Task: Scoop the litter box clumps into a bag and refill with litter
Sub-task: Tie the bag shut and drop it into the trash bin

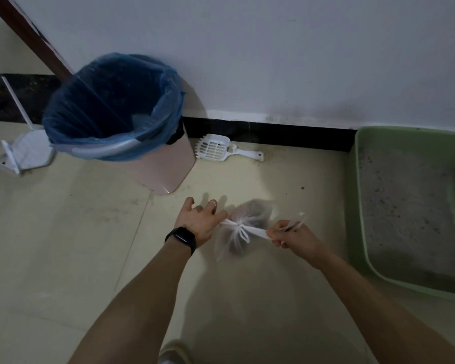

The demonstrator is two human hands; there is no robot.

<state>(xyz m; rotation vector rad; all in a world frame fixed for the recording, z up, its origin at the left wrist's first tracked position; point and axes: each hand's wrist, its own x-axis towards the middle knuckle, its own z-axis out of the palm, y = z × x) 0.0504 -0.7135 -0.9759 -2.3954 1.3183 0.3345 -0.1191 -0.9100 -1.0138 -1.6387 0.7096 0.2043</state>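
A small translucent white plastic bag [243, 222] with dark clumps inside hangs above the floor, its two handles crossed in a knot. My left hand [199, 220] pinches the left handle, its other fingers spread. My right hand [293, 236] grips the right handle, and the handle's end sticks up past the fist. The handles are stretched taut between both hands. A green litter box [357, 195] with grey litter stands at the right. A white slotted scoop [222, 149] lies on the floor by the wall.
A pink bin [166, 169] lined with a blue bag stands at the back left, beside the scoop. A white stand base [24, 151] sits further left. A black skirting board runs along the wall. My foot shows at the bottom edge.
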